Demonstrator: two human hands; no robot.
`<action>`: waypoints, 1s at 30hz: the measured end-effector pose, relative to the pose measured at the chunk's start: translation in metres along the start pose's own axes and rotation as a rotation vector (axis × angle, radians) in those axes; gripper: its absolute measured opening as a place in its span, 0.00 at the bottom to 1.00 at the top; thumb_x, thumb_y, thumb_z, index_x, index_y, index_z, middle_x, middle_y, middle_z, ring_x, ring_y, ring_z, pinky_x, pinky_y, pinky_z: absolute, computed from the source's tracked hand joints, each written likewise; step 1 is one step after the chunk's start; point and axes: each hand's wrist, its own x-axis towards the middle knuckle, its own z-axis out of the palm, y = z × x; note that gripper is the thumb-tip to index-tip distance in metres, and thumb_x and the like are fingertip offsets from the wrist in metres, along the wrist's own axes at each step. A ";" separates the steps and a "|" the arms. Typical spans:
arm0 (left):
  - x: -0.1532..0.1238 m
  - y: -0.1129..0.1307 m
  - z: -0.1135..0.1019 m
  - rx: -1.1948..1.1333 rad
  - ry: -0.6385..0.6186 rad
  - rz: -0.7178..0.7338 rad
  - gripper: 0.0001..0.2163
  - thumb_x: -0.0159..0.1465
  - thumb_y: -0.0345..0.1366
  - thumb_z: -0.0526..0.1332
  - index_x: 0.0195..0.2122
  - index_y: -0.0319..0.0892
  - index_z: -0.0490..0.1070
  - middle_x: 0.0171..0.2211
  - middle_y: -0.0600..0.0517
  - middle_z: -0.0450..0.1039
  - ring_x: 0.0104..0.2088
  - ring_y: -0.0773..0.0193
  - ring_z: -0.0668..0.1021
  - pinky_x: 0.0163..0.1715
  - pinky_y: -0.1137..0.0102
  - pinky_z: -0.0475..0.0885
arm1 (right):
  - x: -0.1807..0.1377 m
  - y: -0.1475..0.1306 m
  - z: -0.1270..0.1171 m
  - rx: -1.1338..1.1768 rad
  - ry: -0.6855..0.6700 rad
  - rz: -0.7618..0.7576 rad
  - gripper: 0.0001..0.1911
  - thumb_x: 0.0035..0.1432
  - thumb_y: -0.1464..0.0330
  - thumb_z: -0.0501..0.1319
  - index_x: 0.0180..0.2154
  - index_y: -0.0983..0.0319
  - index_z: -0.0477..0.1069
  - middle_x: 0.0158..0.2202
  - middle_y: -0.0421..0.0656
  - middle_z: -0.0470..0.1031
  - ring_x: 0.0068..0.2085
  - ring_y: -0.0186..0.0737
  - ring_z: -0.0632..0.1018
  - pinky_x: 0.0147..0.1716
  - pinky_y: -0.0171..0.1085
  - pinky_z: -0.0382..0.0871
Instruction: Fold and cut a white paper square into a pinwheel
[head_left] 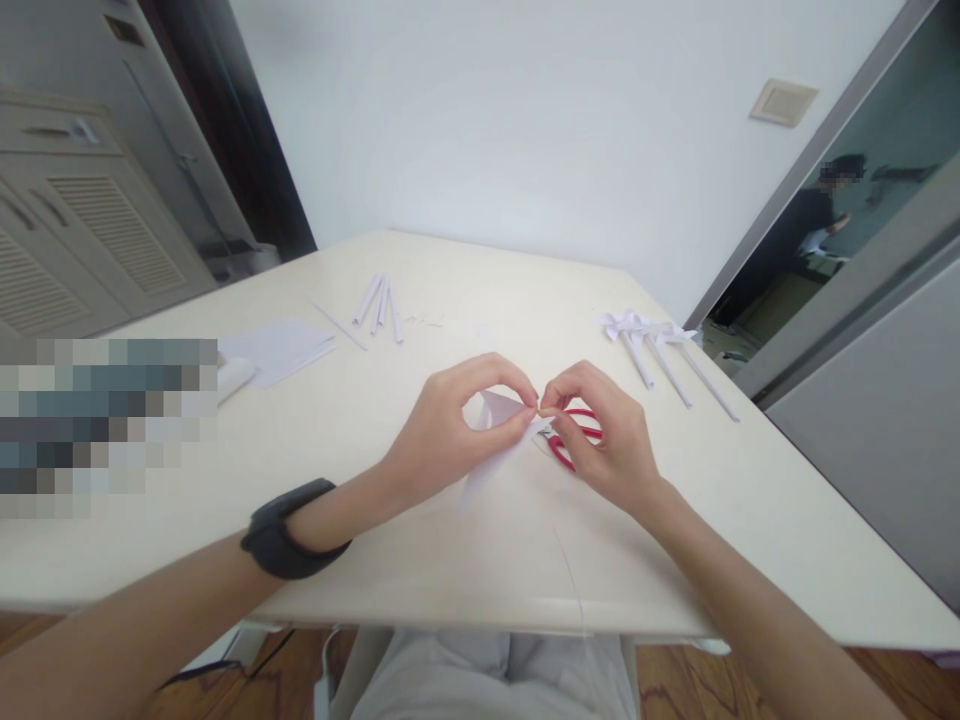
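At the middle of the table, a folded piece of white paper (506, 408) is held in the air. My left hand (461, 415) pinches it between thumb and forefinger. The fingers of my right hand (604, 430) close on the paper's right edge, tip to tip with the left ones. Whether something small sits between the fingertips as well, I cannot make out. Behind my right hand lie scissors with red handles (561, 452), partly covered by its fingers. A thin pale thread (571, 570) runs down near the table's front edge.
Paper pinwheels on rolled stems (660, 350) lie at the right. Several rolled paper tubes (382, 305), a thin stick (339, 325) and paper sheets (281, 350) lie at the back left. A blurred-out object (97, 425) is far left. Another person (806, 225) is beyond the doorway.
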 end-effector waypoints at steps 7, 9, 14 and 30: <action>0.001 -0.006 -0.003 -0.172 0.010 -0.067 0.02 0.60 0.30 0.60 0.31 0.41 0.71 0.33 0.50 0.72 0.37 0.63 0.74 0.41 0.66 0.69 | 0.008 0.003 -0.012 -0.046 -0.083 0.080 0.03 0.60 0.73 0.55 0.33 0.61 0.66 0.32 0.42 0.70 0.34 0.37 0.71 0.36 0.37 0.66; 0.003 -0.009 -0.004 -0.264 0.026 -0.078 0.01 0.60 0.30 0.60 0.31 0.41 0.71 0.32 0.50 0.71 0.37 0.63 0.74 0.40 0.66 0.70 | 0.007 0.010 -0.019 -0.120 -0.223 0.216 0.03 0.59 0.72 0.56 0.35 0.60 0.67 0.33 0.42 0.71 0.36 0.37 0.72 0.36 0.37 0.66; 0.006 -0.013 -0.005 -0.368 0.076 -0.114 0.02 0.59 0.32 0.61 0.31 0.40 0.71 0.32 0.49 0.71 0.36 0.63 0.74 0.34 0.69 0.72 | -0.008 0.037 -0.024 -0.347 -0.637 0.411 0.04 0.53 0.71 0.58 0.34 0.60 0.68 0.34 0.43 0.71 0.32 0.40 0.72 0.29 0.37 0.64; 0.006 -0.015 -0.009 -0.435 0.119 -0.105 0.02 0.59 0.33 0.62 0.30 0.41 0.71 0.32 0.50 0.71 0.36 0.63 0.74 0.37 0.68 0.72 | -0.002 0.032 -0.026 -0.464 -0.489 0.541 0.12 0.52 0.64 0.60 0.21 0.60 0.62 0.22 0.42 0.70 0.22 0.38 0.69 0.19 0.35 0.56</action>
